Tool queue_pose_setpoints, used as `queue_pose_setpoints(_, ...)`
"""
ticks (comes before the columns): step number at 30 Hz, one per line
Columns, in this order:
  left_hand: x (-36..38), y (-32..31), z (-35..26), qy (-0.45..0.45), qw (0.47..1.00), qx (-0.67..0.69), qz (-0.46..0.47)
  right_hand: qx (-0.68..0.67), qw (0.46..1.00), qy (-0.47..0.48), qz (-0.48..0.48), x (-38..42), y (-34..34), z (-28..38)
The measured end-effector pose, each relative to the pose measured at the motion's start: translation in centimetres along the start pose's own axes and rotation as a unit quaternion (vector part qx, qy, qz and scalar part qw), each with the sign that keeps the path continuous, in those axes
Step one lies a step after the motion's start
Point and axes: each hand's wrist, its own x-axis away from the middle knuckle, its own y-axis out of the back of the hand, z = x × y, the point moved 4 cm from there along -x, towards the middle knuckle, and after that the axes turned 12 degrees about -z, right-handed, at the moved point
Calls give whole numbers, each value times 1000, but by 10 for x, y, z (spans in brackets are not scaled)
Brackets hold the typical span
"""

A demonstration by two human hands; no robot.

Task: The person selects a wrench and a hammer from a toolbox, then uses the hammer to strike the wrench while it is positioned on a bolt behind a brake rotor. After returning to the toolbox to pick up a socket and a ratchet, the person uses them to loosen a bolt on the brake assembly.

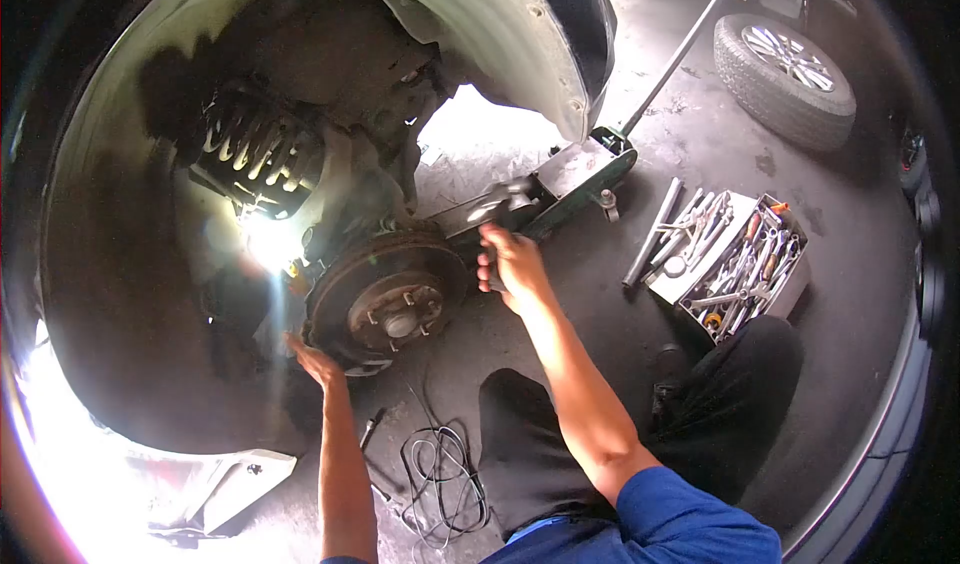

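A rusty brake disc with its wheel hub and studs (385, 299) hangs in the open wheel arch of a raised car. My left hand (312, 359) rests flat against the disc's lower left edge, fingers spread. My right hand (510, 261) is closed around a dark handle just right of the disc, under a grey metal tool head (497, 207) that points at the disc's upper right rim. A coil spring (258, 152) shows above and left of the hub. Glare hides the area behind the disc.
A green floor jack (585, 169) with a long handle (672, 59) sits under the car. An open toolbox of wrenches (735, 264) lies to the right, a loose wheel (785, 79) beyond it. Coiled cable (440, 474) lies by my knee on the concrete.
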Motion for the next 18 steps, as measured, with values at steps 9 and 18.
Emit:
queue_pose_setpoints(9,6,-11,-17,17,999,47,-5,-89,832,437,-330,49,108,118)
queue_pose_setpoints(18,-29,-2,41,26,998,47,40,48,996,77,22,29,-28,10)
